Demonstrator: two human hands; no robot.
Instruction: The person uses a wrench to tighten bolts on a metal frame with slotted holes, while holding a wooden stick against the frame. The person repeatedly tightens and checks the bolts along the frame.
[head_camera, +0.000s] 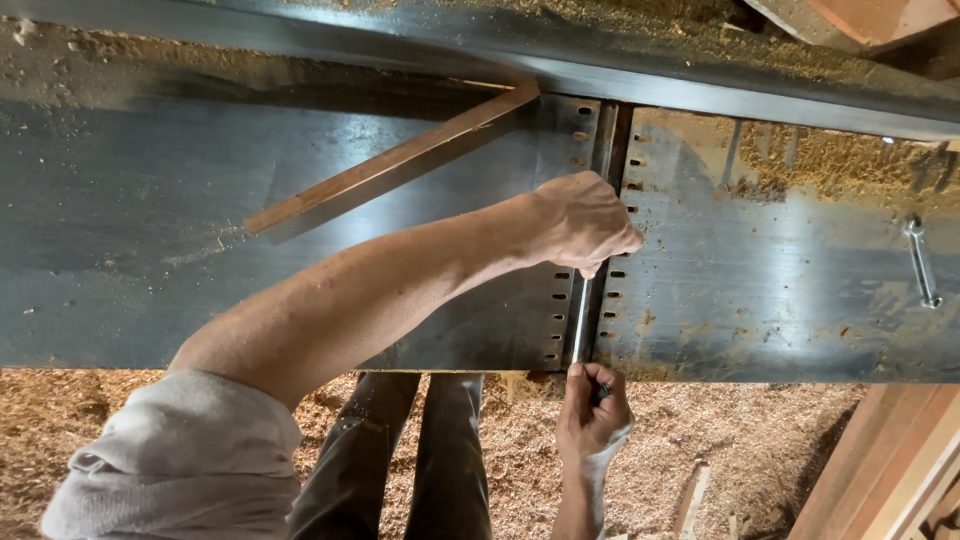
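Steel planer desk (780, 290), both hands on the long blade (580, 320) in its slot.

Left hand (585, 222) is fisted over the thin grey metal blade's upper part; right hand (592, 410) pinches its near end. Best kept level and square. A brown wooden strip (390, 165) and a small metal spanner (922, 262) lie nearby.

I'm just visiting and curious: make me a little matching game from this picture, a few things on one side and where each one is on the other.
Things:
1. wooden strip
2. wrench
3. left hand
4. right hand

Places:
A. at the near edge of the table, below the slot
B. lying slantwise on the left metal table
C. over the slot between the two tables
D. far right on the metal table

Pairs: 1-B, 2-D, 3-C, 4-A
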